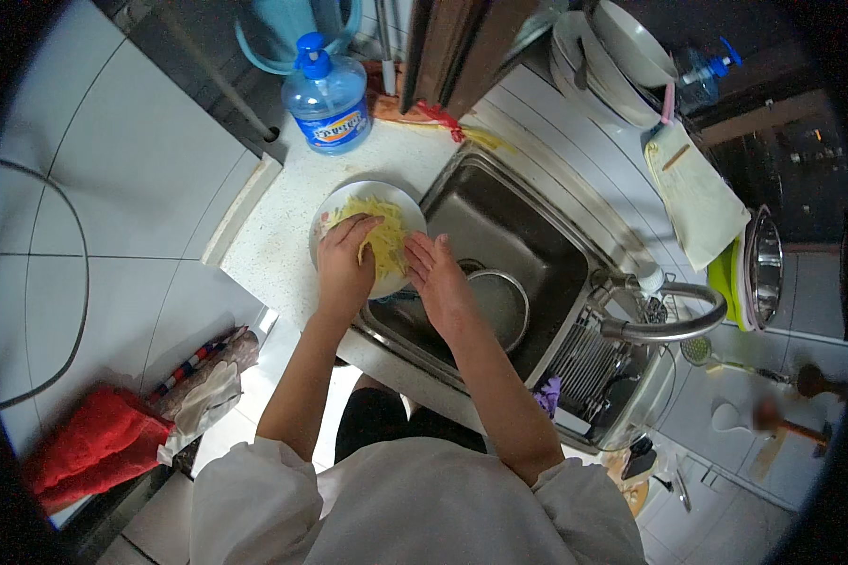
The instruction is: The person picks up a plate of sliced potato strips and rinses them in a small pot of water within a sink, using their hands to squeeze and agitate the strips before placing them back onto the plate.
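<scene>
A white plate (331, 196) stands on the speckled counter beside the sink, heaped with pale yellow shredded vegetable (390, 224). My left hand (346, 258) lies over the left part of the heap, fingers curved on the shreds; whether it grips any is hidden beneath it. At the plate's right rim is my right hand (434, 279), palm turned toward the heap, fingers extended and holding nothing visible. A round metal-rimmed strainer (502, 307) sits in the steel sink basin (512, 212), to the right of my right hand.
Behind the plate stands a blue pump bottle (328, 106). A curved steel faucet (678, 318) reaches over the sink's right side, near a wire rack (586, 360). Stacked bowls (622, 56) are at the upper right. A red cloth (99, 441) is at the lower left.
</scene>
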`<action>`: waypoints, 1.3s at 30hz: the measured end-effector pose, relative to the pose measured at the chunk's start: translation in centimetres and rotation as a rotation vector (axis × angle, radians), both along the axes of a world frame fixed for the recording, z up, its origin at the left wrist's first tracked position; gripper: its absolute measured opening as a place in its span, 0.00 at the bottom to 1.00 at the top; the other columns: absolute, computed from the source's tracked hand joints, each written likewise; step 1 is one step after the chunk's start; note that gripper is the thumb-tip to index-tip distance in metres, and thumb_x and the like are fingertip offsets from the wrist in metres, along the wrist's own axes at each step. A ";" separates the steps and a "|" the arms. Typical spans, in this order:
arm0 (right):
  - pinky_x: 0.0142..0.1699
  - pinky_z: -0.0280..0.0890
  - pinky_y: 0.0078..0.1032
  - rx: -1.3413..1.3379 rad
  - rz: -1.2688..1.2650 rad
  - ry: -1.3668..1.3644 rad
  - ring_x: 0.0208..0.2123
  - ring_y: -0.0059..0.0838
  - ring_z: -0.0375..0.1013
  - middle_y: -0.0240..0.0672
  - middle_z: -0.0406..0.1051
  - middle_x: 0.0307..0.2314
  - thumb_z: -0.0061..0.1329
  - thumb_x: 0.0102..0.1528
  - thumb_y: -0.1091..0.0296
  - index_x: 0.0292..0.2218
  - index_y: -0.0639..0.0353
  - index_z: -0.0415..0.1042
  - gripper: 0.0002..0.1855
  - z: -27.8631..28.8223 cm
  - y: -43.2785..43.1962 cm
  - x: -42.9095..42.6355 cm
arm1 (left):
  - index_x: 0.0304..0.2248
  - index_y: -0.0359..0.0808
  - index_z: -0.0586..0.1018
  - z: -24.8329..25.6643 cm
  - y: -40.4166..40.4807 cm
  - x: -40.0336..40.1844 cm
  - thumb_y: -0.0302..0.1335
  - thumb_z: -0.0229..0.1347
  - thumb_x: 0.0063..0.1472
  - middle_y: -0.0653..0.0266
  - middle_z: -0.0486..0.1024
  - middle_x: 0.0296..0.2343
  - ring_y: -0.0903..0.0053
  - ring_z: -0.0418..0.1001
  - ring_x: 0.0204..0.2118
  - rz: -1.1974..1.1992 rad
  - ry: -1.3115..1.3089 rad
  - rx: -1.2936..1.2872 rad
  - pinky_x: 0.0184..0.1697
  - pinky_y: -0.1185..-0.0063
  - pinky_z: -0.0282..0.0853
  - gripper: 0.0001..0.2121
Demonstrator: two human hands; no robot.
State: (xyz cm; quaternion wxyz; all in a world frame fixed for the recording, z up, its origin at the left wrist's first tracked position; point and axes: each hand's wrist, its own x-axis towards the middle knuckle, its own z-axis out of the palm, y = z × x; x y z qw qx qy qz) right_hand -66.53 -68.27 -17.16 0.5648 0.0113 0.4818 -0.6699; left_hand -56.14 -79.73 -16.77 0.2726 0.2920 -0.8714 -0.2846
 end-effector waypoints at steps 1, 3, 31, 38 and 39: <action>0.60 0.39 0.30 0.006 -0.016 -0.005 0.57 0.32 0.47 0.42 0.49 0.53 0.21 0.59 0.43 0.55 0.64 0.46 0.35 -0.4 0.8 0.0 | 0.37 0.34 0.73 -0.2 0.8 -0.3 0.15 0.48 0.51 0.55 0.72 0.35 0.66 0.70 0.39 -0.016 -0.005 0.006 0.42 0.76 0.64 0.13; 0.58 0.45 0.28 0.078 -0.119 -0.022 0.53 0.29 0.53 0.37 0.57 0.49 0.24 0.60 0.47 0.51 0.62 0.54 0.28 -1.7 2.7 -0.2 | 0.36 0.35 0.73 -0.4 3.3 -1.3 0.13 0.47 0.49 0.54 0.72 0.35 0.62 0.70 0.40 -0.033 0.131 0.238 0.44 0.74 0.64 0.14; 0.53 0.49 0.50 0.928 0.528 1.195 0.50 0.61 0.50 0.58 0.54 0.46 0.49 0.44 0.72 0.50 0.64 0.54 0.32 -29.1 20.5 -6.4 | 0.50 0.34 0.59 -28.2 20.0 -14.3 0.23 0.47 0.53 0.53 0.57 0.48 0.59 0.57 0.51 -0.652 -0.966 0.137 0.52 0.71 0.59 0.23; 0.52 0.53 0.47 0.938 0.718 1.230 0.48 0.56 0.54 0.56 0.55 0.45 0.47 0.47 0.70 0.50 0.65 0.54 0.30 -28.8 20.9 -6.5 | 0.50 0.32 0.59 -27.6 20.7 -13.5 0.24 0.44 0.55 0.53 0.56 0.49 0.60 0.57 0.51 -0.707 -1.049 0.027 0.48 0.74 0.65 0.21; 0.51 0.55 0.46 0.939 0.772 1.327 0.48 0.55 0.55 0.55 0.55 0.45 0.46 0.48 0.69 0.50 0.64 0.54 0.29 -28.5 20.7 -6.3 | 0.50 0.32 0.59 -27.7 20.8 -13.1 0.24 0.44 0.55 0.52 0.56 0.49 0.59 0.57 0.51 -0.731 -1.086 0.040 0.46 0.75 0.66 0.22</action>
